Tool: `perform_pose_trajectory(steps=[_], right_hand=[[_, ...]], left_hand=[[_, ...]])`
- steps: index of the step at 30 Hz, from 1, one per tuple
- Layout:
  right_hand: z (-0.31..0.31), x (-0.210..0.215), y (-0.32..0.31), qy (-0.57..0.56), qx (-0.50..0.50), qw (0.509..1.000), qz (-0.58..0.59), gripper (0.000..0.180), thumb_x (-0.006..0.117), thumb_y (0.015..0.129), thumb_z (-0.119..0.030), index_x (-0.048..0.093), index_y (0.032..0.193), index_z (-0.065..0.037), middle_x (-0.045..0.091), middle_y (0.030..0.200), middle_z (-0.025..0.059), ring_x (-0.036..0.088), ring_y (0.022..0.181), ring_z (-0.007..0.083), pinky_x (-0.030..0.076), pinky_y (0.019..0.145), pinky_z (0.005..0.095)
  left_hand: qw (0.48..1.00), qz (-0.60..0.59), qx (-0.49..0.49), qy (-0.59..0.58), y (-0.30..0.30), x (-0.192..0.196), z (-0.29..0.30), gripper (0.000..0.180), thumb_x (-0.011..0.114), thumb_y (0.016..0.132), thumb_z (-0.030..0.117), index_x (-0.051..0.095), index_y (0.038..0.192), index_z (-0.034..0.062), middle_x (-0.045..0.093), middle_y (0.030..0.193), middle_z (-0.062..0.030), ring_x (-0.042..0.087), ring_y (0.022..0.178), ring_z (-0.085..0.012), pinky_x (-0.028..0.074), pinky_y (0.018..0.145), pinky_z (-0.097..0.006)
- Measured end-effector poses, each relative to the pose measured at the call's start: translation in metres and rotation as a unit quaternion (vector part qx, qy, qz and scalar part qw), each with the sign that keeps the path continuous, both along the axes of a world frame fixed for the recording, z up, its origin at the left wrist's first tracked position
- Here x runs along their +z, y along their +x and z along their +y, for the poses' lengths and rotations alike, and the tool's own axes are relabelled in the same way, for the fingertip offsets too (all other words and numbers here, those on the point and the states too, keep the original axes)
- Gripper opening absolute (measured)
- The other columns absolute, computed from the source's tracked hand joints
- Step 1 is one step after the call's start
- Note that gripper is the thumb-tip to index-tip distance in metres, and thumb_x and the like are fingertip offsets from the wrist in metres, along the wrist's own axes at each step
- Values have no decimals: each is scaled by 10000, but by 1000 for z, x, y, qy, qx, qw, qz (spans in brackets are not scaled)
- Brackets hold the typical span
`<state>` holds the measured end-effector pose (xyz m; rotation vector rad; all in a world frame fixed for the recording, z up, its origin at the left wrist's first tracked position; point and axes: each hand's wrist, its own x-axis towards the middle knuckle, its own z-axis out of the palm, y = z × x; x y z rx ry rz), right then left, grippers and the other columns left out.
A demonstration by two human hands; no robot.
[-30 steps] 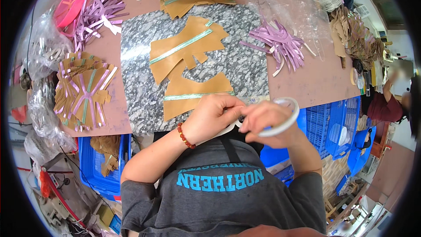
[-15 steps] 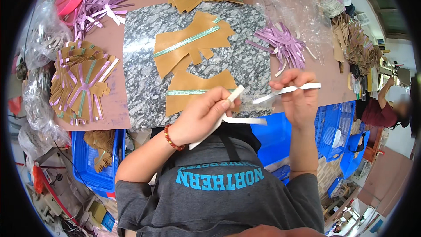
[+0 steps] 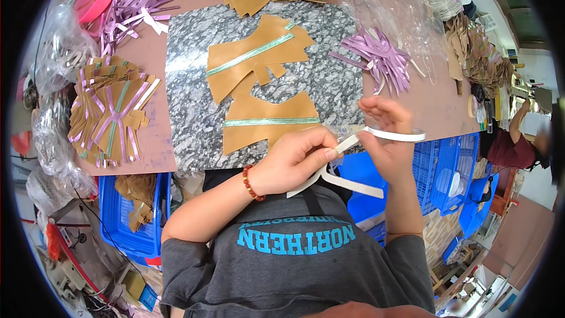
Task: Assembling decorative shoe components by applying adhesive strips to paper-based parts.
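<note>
In the head view, the person is working at the near edge of the bench [image 3: 176, 41], both hands raised over it. The left hand [image 3: 294, 162] is pinching one end of a white strip [image 3: 353, 185] between thumb and fingers; a red bead bracelet [image 3: 252, 181] is sitting on that wrist. The right hand [image 3: 385, 135] is gripping a second stretch of white strip [image 3: 395, 135], which is sticking out to the right past its fingers. The longer strip is hanging below the hands, over the dark shirt.

On the one grey speckled stone slab [image 3: 194, 88] two tan leather pieces [image 3: 259, 59] are lying, each crossed by a pale green band. Two bundles of lilac strips [image 3: 382, 59] are lying on the bench, one at far left, one right of the slab. One stack of tan pieces with lilac bands [image 3: 112, 112] is lying left of the slab. One blue crate [image 3: 126, 224] is standing below the bench at left.
</note>
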<state>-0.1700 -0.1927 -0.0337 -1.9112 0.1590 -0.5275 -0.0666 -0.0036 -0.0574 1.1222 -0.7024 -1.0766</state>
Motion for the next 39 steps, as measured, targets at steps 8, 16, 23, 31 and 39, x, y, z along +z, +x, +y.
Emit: perform_pose_trajectory(steps=[8,16,23,31,39], right_hand=[[-32,65,-20,-271,-36,945,178,80,727,809,-84,658,825,-47,639,788,80,610,717,270,450,648,360],[1,70,15,-327,300,886,133,176,738,757,-170,638,870,-78,609,806,44,616,762,242,446,670,354],[6,46,25,-376,165,908,84,270,743,710,-217,579,874,-79,601,809,47,608,730,238,441,685,370],[11,10,4,-497,68,839,-210,212,733,719,-154,564,848,-159,601,839,-49,594,760,121,356,686,295],[12,27,17,-452,153,872,-112,127,702,743,-142,602,823,-145,599,813,-36,591,718,127,400,709,303]], left_hand=[[993,26,3,112,9,5,16,124,605,982,107,678,1004,10,675,844,-35,591,778,-62,483,701,-237],[976,-177,8,127,7,27,10,113,644,933,47,701,1019,0,661,807,-31,581,685,-57,479,617,-240],[918,-378,99,62,-4,25,14,137,656,853,-20,708,967,34,646,795,-126,643,661,-263,491,582,-323],[973,209,52,87,-3,18,19,156,583,999,81,683,1074,-13,689,952,-9,603,875,-68,489,814,-229],[921,-372,112,25,5,22,23,147,647,886,32,676,1030,18,662,849,-67,653,701,-196,506,592,-314]])
